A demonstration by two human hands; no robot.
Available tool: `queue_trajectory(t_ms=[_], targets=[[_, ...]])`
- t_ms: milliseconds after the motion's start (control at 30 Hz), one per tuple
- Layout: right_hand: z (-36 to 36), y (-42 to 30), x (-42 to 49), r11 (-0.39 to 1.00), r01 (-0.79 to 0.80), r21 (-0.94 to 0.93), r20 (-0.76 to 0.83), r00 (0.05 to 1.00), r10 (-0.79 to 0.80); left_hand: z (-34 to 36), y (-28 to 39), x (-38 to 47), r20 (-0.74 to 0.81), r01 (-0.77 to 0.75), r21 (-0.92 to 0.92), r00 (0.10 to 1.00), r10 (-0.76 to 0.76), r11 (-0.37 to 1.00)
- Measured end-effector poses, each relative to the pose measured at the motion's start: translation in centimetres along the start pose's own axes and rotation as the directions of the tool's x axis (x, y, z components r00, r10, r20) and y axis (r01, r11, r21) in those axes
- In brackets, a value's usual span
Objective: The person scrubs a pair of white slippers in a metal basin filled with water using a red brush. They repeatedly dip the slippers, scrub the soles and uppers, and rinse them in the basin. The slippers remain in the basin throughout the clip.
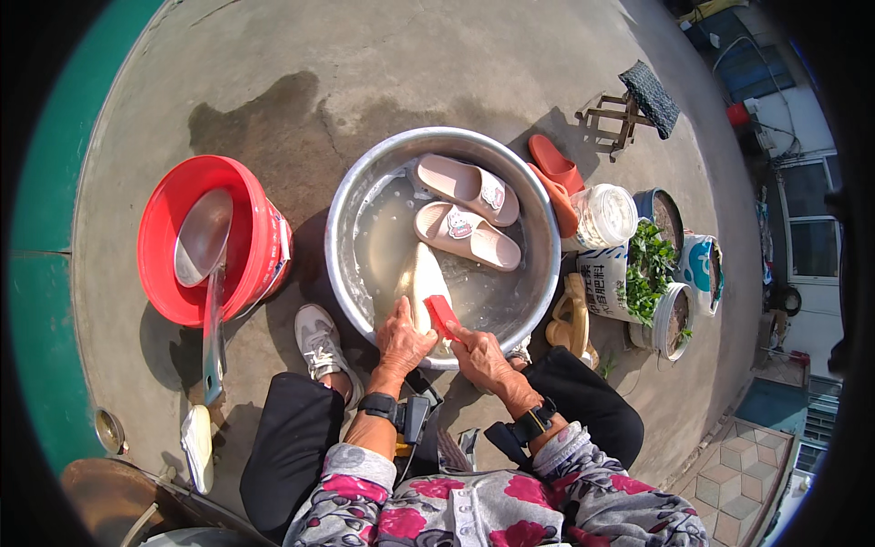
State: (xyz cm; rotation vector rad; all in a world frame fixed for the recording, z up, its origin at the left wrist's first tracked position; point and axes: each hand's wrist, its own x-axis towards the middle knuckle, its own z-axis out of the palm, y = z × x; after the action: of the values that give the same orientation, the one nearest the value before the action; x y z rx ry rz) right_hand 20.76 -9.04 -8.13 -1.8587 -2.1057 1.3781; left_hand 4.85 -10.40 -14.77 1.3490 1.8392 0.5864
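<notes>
A wide metal basin of cloudy water stands between my feet. My left hand grips the near end of a pale cream shoe, which leans in the basin with its far end toward the slippers. My right hand holds a red scrub brush, its bristle side against the shoe. Two pink slide slippers with cartoon badges lie in the basin beyond: one pink slipper at the back, another pink slipper nearer. My fingers partly hide the shoe's near end.
At left stands a red bucket holding a large metal ladle. A white shoe lies below it. Right of the basin are orange slippers, a lidded plastic jar, yellow-tan slippers, potted plants and a folding stool.
</notes>
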Motion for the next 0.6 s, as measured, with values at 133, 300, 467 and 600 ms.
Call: queue_trajectory(t_ms=[133,300,467,600], targets=[[1.3,-1.6,2.9,0.965,-0.04,-0.258,0.008,0.999,0.043,0.3,-1.1,0.0,-0.019,-0.062,-0.053,0.998,0.061,0.997],[0.0,-2.9,7.7,0.925,-0.08,-0.371,0.02,0.995,0.094,0.0,-1.5,0.1,-0.009,-0.117,-0.026,0.993,0.116,0.993],[-0.1,-3.7,3.1,0.939,0.045,-0.34,0.087,0.996,-0.016,-0.1,-1.2,0.2,0.07,-0.037,-0.052,0.997,0.04,0.998],[0.4,-3.1,1.9,0.956,0.042,-0.292,0.09,0.996,-0.016,0.2,-1.4,0.2,-0.004,-0.109,-0.013,0.994,0.109,0.994]])
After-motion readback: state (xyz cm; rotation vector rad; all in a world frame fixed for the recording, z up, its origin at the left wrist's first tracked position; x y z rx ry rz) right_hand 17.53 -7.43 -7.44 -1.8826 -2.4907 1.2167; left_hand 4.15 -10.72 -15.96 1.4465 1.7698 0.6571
